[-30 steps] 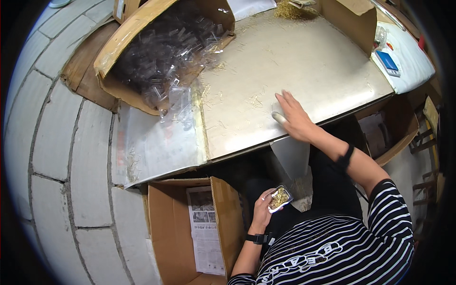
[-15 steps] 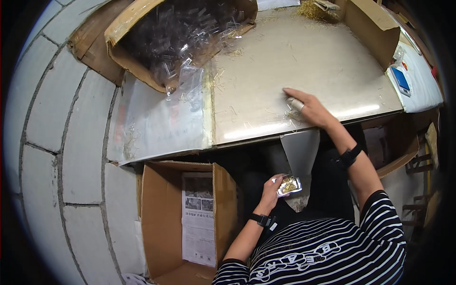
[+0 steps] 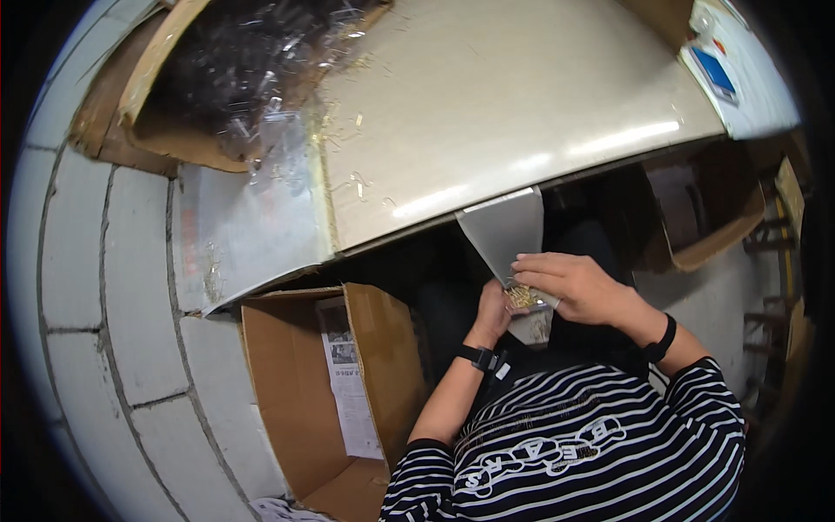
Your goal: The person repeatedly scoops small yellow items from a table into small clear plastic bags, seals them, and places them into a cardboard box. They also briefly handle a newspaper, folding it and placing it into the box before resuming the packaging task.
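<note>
You get bright overhead light, with streaks of glare across the pale tabletop (image 3: 522, 113). Beneath the table's edge it falls into deep shadow. Fisheye bending curves the floor tiles (image 3: 96, 287), the rim goes black, and the centre stays fairly sharp.

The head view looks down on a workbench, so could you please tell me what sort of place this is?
Probably a small packing workshop: a pale worktable, an open brown cardboard box on the tiled floor, and a box of clear plastic bags.
</note>
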{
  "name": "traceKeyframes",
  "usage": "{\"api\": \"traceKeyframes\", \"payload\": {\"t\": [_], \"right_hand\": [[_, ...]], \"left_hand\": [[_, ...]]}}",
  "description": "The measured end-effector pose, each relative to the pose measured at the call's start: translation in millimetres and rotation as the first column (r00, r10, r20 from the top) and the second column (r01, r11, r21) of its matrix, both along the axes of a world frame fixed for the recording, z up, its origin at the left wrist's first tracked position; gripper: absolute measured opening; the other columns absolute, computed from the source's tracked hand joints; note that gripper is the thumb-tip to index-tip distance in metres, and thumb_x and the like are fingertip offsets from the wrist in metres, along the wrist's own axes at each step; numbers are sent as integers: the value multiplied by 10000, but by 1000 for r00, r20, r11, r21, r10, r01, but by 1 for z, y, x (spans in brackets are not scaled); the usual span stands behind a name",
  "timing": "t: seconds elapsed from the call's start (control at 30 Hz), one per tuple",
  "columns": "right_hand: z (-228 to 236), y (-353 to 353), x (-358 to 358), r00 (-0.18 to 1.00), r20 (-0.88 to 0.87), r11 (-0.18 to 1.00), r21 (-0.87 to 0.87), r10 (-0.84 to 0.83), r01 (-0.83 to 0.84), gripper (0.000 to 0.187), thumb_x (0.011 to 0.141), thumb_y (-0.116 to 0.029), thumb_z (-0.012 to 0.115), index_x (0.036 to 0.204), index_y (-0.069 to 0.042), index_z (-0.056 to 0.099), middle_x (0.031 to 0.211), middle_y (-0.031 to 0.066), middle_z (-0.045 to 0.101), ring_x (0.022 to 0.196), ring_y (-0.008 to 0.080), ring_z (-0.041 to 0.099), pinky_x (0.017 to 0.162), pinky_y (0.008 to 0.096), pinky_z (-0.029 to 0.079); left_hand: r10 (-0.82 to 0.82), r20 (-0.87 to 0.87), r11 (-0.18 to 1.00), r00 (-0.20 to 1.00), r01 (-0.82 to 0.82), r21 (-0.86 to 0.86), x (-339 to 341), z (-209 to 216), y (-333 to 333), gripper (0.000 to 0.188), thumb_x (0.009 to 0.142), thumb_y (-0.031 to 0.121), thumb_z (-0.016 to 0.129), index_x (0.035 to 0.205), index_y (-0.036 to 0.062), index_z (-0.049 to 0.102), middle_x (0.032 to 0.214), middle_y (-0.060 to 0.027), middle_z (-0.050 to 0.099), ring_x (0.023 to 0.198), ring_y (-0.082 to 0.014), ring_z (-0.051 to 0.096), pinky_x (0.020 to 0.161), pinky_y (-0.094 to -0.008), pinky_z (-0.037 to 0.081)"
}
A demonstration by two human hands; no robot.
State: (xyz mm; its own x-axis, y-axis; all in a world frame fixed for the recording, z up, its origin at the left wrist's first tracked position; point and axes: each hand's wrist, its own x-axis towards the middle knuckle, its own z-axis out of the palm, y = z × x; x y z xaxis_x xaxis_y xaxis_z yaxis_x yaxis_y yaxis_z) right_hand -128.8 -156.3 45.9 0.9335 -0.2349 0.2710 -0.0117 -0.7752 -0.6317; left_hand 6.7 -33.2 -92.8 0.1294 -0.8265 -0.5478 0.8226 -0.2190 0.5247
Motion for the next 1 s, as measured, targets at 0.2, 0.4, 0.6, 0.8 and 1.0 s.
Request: {"api": "traceKeyframes", "payload": {"t": [0.2, 0.4, 0.6, 0.8, 1.0], "right_hand": [[-16, -2, -53, 964, -57, 939, 217, -260, 266, 271, 782, 9, 621, 1053, 2, 634, 1016, 161, 659, 938, 328, 640, 792, 389, 524], [-31, 20, -30, 971, -106, 930, 284, -213, 235, 298, 852, -79, 592, 1123, 45, 595, 1015, 202, 655, 936, 360, 636, 832, 399, 514], [-19, 29, -1, 983, -155, 909, 389, -93, 147, 346, 832, -78, 615, 1169, 0, 596, 1133, 192, 629, 1123, 351, 572, 942, 409, 467], [-11, 33, 4, 999, -47, 995, -101, -9, 4, 442, 760, -55, 646, 1198, -68, 587, 1313, 82, 538, 1321, 290, 397, 1085, 522, 302], [2, 21, -3, 998, -26, 994, -86, 63, -65, 404, 759, -54, 651, 1160, -64, 604, 1262, 65, 572, 1299, 283, 428, 1072, 511, 326]], "left_hand": [[-172, 45, 985, 984, 173, -24, 4, 2, 34, 388, 1001, 334, 412, 1126, -7, 549, 933, -110, 665, 717, -172, 682, 480, -267, 573], [-172, 201, 984, 965, 177, -11, -1, 53, 39, 403, 1013, 344, 386, 1107, -10, 554, 924, -115, 654, 733, -170, 677, 488, -264, 573], [-102, 274, 991, 956, 123, -58, 0, 88, 32, 504, 1013, 430, 322, 1077, -14, 551, 908, -112, 647, 715, -162, 667, 472, -262, 558], [-34, 254, 997, 967, 50, -59, 0, 102, 18, 534, 1009, 464, 289, 1071, -7, 534, 894, -122, 644, 711, -175, 669, 455, -265, 553], [30, 223, 991, 974, -1, -131, 2, 101, 19, 416, 1004, 358, 370, 1107, -9, 537, 935, -119, 642, 739, -181, 673, 490, -276, 576]]}}
